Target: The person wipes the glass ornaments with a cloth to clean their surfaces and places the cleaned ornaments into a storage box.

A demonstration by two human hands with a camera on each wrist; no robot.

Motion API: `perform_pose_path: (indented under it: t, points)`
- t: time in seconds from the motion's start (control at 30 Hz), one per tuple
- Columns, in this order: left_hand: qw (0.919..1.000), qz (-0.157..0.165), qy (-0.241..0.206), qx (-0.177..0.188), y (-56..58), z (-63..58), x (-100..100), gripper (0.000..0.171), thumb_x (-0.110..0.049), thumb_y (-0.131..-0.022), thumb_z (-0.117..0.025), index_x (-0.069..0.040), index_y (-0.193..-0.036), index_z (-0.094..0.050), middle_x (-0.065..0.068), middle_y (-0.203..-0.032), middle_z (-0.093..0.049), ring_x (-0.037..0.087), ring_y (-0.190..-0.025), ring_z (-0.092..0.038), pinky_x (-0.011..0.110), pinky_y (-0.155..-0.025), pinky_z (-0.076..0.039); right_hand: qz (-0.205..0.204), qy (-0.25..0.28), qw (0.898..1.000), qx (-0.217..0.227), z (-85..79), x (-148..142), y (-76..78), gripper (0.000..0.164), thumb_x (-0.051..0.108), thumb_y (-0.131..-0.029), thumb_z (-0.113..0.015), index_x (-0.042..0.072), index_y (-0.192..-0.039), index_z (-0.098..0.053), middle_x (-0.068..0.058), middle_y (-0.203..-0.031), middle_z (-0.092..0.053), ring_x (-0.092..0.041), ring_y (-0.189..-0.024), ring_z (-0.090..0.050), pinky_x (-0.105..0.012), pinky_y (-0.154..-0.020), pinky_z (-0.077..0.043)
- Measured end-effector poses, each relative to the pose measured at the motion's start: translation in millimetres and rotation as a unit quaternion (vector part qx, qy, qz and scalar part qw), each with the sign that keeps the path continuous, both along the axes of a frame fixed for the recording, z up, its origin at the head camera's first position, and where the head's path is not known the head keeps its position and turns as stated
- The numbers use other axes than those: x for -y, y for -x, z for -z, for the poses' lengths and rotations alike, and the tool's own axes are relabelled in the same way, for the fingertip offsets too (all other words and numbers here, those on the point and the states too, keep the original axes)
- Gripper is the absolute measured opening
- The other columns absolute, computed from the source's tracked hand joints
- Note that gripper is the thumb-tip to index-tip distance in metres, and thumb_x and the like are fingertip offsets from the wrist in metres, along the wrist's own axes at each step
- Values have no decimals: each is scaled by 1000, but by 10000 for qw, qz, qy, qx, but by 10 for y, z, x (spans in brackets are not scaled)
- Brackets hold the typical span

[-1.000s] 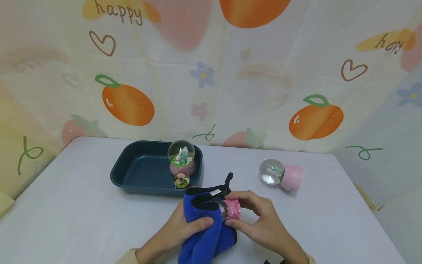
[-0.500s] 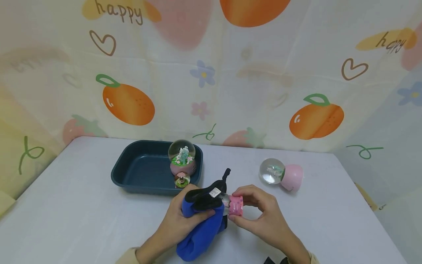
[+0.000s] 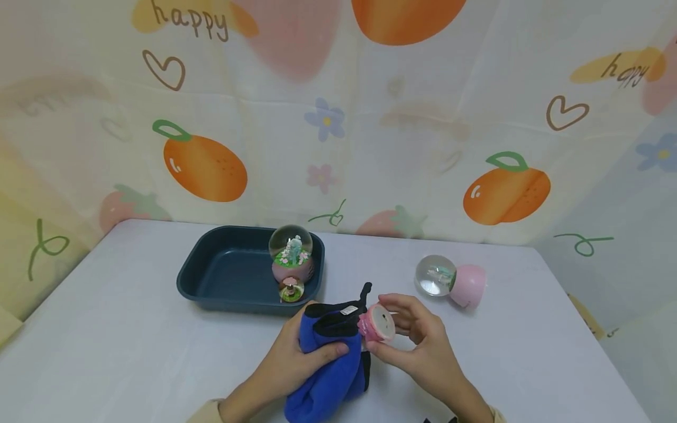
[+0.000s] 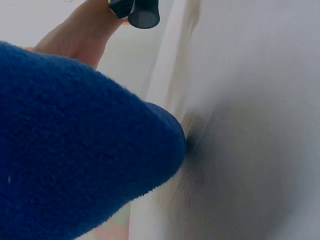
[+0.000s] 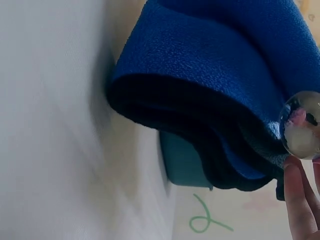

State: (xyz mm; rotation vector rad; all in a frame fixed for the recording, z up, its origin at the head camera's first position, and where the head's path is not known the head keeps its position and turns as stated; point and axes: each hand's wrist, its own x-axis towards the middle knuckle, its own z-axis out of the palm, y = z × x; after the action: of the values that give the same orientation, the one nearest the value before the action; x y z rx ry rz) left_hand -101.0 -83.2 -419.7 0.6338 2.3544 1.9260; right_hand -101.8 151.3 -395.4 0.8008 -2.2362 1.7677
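A folded blue towel point(image 3: 328, 370) with black edging, a white tag and a hanging loop is held in my left hand point(image 3: 298, 358), thumb across its front. My right hand point(image 3: 418, 335) pinches the pink base of a small snow globe point(image 3: 382, 323) between thumb and fingers, with the pale underside turned toward the head view. In the right wrist view the globe's clear ball point(image 5: 302, 125), with something pink and white inside, lies against the towel point(image 5: 210, 55). Blue fabric point(image 4: 85, 145) fills much of the left wrist view.
Behind my left hand stands a dark teal tray point(image 3: 227, 302). At its right end are a larger snow globe point(image 3: 292, 255) and a tiny one point(image 3: 291, 290). A pink-based snow globe point(image 3: 468, 286) lies on its side at the right. A printed curtain point(image 3: 423, 117) hangs behind the white table.
The small globe has been turned in my right hand, so its underside now faces the camera. The towel was drawn back from the ball, then brought against it again.
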Motion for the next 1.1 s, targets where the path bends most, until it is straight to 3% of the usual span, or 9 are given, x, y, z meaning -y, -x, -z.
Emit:
perform_pose_path:
  t: [0.2,0.3,0.47,0.6,0.7,0.9,1.0,1.1]
  points:
    - [9996,-43,-54,-263,-6,2,-16,36,-18,-89,-75,-18,-120,-57,-1,-114,-69,9,-100,-65,26,-91,-52,-259,308,9976,572,-5,2,2,52,-5,-80,-77,-3,-127,-55,4,-114,-72,-8,-103,-69,-23,-86,-56]
    - [9989,-64,-127,-443,-8,15,-23,34,-15,-89,-74,-17,-119,-58,0,-112,-69,10,-99,-65,27,-90,-53,-391,380,9953,800,-5,9,3,50,-4,-83,-74,-5,-129,-54,6,-113,-72,-8,-102,-68,-23,-86,-56]
    - [9988,-87,-164,-450,-13,34,-39,32,-15,-90,-73,-18,-117,-57,0,-112,-69,10,-99,-65,26,-90,-52,-233,122,9948,986,-12,23,-8,47,2,-86,-74,4,-130,-57,6,-117,-70,-8,-104,-67,-23,-89,-55]
    - [9988,-215,0,-437,-13,20,-49,33,-19,-90,-74,-20,-118,-57,-3,-113,-69,9,-100,-65,26,-91,-52,-95,-37,9975,703,-10,15,-11,49,1,-83,-76,8,-128,-58,2,-116,-69,-10,-102,-67,-26,-86,-56]
    - [9982,-514,71,-296,-12,-8,-31,36,-20,-89,-75,-21,-121,-58,-3,-114,-68,9,-102,-65,27,-91,-52,-88,-38,9995,302,-5,9,2,52,-3,-79,-79,6,-125,-59,-3,-115,-68,-12,-97,-69,-28,-83,-58]
    - [9941,-1084,-34,-2,2,-94,38,41,-19,-88,-75,-18,-126,-59,0,-118,-69,11,-106,-64,27,-93,-51,-182,-239,9995,138,22,6,23,54,-3,-73,-83,14,-120,-63,-2,-111,-68,-13,-98,-70,-29,-84,-58]
    - [9943,-1057,-115,-93,4,-121,57,41,-17,-89,-73,-16,-127,-58,2,-119,-68,10,-106,-64,27,-93,-51,-237,-475,9986,17,54,14,26,54,-1,-72,-84,16,-119,-63,0,-110,-69,-11,-100,-68,-29,-84,-58]
    - [9963,-812,-129,-238,-8,-122,55,42,-15,-90,-72,-17,-129,-57,3,-120,-68,9,-106,-63,27,-92,-51,-293,-663,9970,-262,88,27,33,52,-1,-72,-84,15,-118,-64,-2,-111,-70,-9,-102,-66,-30,-83,-59]
